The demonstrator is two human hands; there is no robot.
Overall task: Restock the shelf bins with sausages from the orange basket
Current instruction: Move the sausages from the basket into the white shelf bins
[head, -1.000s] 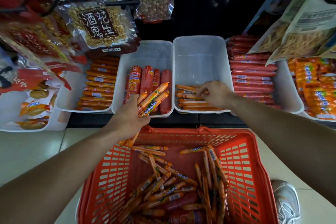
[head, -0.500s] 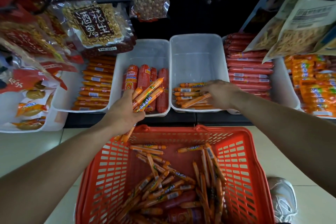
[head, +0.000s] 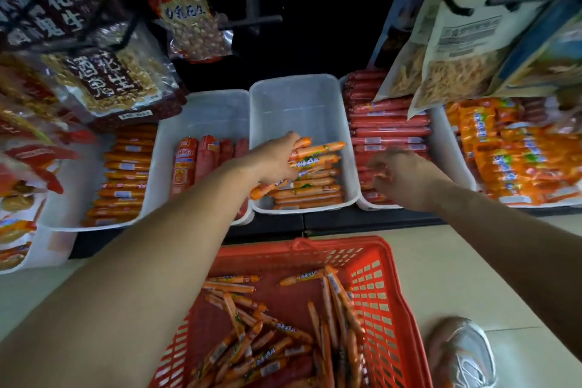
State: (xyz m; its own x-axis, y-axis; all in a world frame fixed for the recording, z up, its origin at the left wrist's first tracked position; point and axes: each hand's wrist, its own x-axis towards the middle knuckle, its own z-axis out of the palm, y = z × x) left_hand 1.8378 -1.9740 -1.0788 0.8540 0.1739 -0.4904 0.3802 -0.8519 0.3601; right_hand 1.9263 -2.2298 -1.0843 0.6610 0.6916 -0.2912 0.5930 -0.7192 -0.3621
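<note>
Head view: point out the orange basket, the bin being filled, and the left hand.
orange basket [head: 385, 299]: head view, right side wall.
bin being filled [head: 299, 104]: head view, bare floor at the back.
left hand [head: 274, 161]: head view, back of the hand.

The left hand [head: 277, 161] reaches into the middle white bin [head: 302, 94] and grips a small bunch of thin orange sausages [head: 315, 151]. More of the same kind lie in rows in the front part of that bin. The right hand [head: 400, 173] hangs over the next bin to the right [head: 441, 135], which is full of red sausages [head: 387, 123] (it is blurry, so its fingers are hard to see). Below both arms sits the orange basket [head: 371, 264] on the pale floor, with many loose thin sausages [head: 274, 327] in it. A grey shoe [head: 463, 353] is just beside the basket.
</note>
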